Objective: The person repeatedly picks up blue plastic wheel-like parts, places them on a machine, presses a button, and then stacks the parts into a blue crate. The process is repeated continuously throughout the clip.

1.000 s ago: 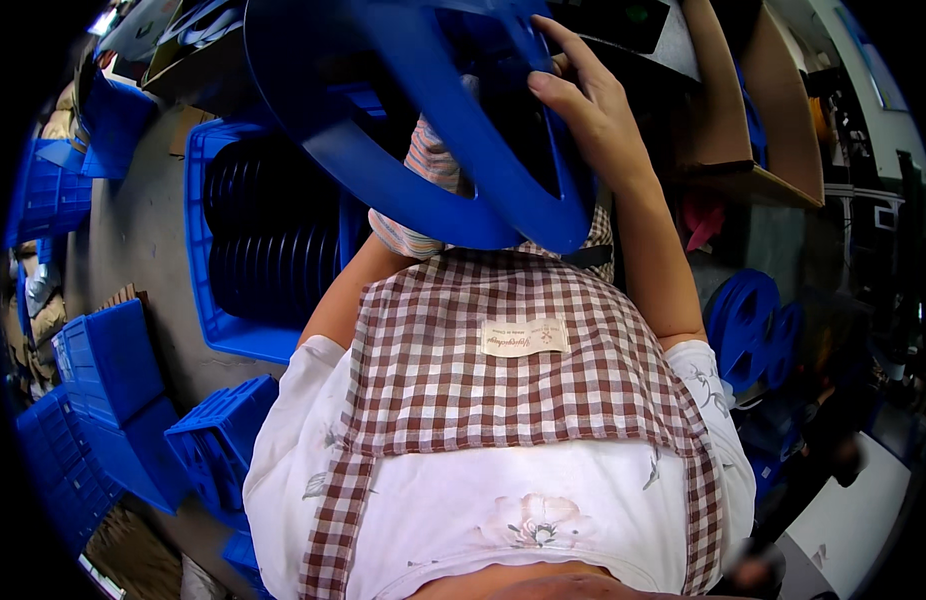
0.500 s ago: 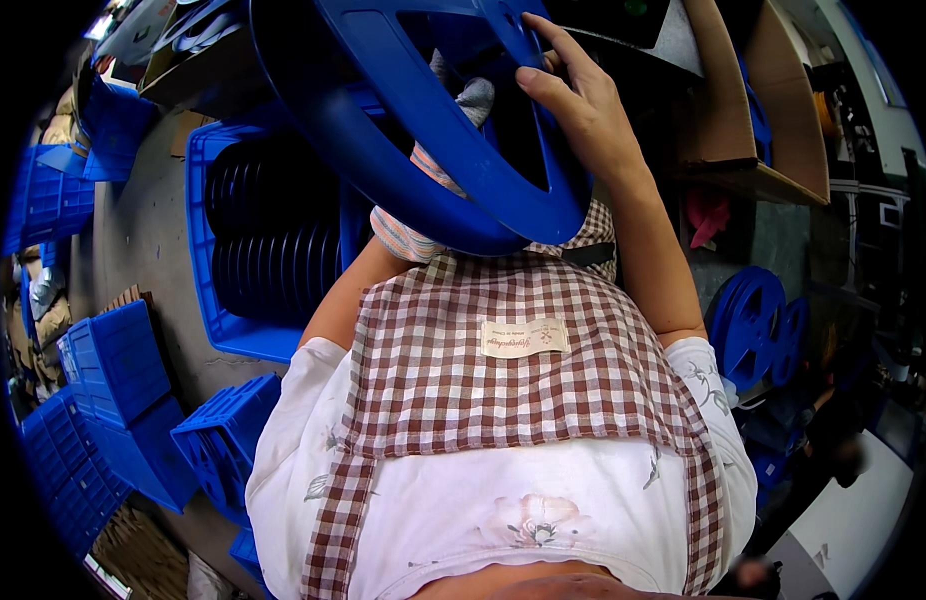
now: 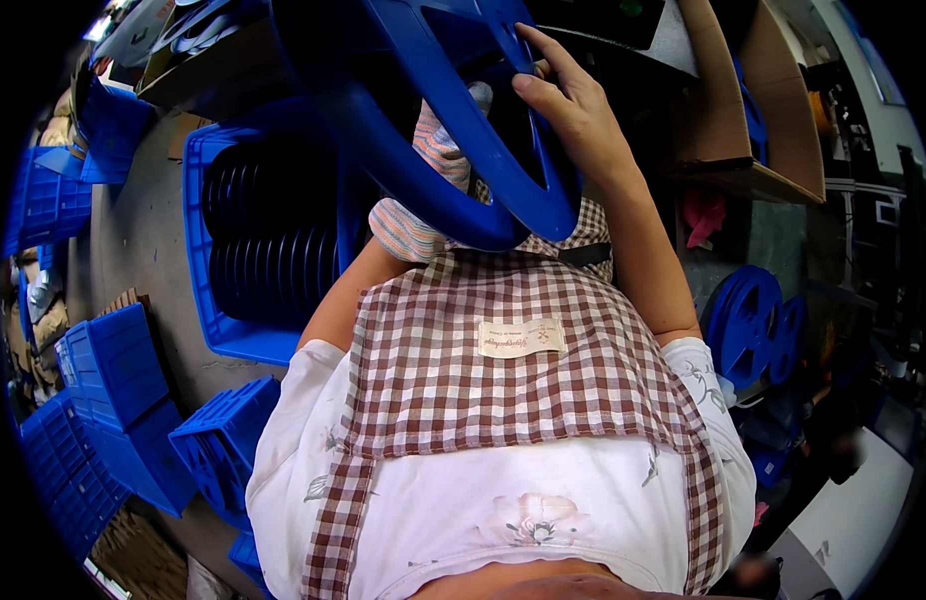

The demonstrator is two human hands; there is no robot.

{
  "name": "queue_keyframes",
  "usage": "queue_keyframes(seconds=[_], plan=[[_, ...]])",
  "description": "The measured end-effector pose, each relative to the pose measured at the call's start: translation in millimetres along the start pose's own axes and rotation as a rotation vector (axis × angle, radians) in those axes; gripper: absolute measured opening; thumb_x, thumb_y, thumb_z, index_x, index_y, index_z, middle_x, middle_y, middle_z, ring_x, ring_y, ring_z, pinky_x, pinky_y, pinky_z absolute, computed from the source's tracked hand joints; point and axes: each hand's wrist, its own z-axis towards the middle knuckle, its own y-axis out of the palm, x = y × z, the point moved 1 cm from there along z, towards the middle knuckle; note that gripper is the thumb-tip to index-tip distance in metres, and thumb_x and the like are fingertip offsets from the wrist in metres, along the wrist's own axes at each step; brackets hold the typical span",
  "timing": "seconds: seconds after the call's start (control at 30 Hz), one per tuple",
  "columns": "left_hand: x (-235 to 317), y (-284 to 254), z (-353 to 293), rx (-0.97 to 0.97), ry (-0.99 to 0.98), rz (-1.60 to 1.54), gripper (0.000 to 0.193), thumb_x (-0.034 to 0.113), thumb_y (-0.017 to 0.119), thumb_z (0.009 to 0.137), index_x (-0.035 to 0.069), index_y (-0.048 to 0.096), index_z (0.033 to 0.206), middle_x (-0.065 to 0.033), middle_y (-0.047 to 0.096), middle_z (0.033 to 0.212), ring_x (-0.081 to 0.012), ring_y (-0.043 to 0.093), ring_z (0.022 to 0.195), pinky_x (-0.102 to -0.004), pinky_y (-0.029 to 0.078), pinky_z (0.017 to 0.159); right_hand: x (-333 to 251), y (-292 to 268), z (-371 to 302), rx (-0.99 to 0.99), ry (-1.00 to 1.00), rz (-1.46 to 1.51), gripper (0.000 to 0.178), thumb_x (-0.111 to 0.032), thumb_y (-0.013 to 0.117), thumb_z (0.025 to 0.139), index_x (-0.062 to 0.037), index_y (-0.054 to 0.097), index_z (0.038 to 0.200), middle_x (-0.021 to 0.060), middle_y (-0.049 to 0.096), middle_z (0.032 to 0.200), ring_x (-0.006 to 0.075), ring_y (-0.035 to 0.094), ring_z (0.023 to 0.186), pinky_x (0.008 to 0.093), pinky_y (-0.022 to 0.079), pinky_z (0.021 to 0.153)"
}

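A large blue plastic reel with wide cut-outs is held tilted in front of my apron at the top of the view. My right hand, bare, grips its right side near the hub, thumb and fingers bent around the edge. Through a cut-out shows my left hand, in a striped knit glove with grey fingertips. It reaches in behind the near rim and supports the reel from within; some of its fingers are hidden by a spoke.
At left on the floor, a blue crate holds rows of black discs. Blue bins are stacked further left. An open cardboard box stands at upper right, and more blue reels lean below it.
The reel has turned and shifted slightly, so more of the gloved left hand shows through its cut-outs. My right hand has moved a little to the left with it.
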Motion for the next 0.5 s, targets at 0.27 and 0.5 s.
queue_keyframes(seconds=[0.27,0.5], plan=[[47.3,30.1,4.5,0.167,-0.28,-0.512,0.068,0.03,0.062,0.095,0.017,0.027,0.151,-0.0061,0.047,0.139,-0.0154,0.047,0.127,-0.0316,0.041,0.106,-6.9,1.5,-2.7,-0.028,0.061,-0.006,0.085,-0.058,0.06,0.078,-0.0061,0.042,0.143,0.0303,0.051,0.13,0.0474,0.05,0.123,0.054,0.046,0.097],[55.1,34.1,9.7,0.182,-0.34,-0.573,0.068,0.029,0.062,0.095,0.017,0.026,0.151,-0.0052,0.048,0.139,-0.0143,0.047,0.126,-0.03,0.041,0.105,-19.5,-11.6,-4.1,-0.064,0.06,-0.085,0.088,-0.061,0.06,0.079,-0.0067,0.039,0.145,0.0302,0.051,0.131,0.0436,0.054,0.12,0.0476,0.046,0.098]])
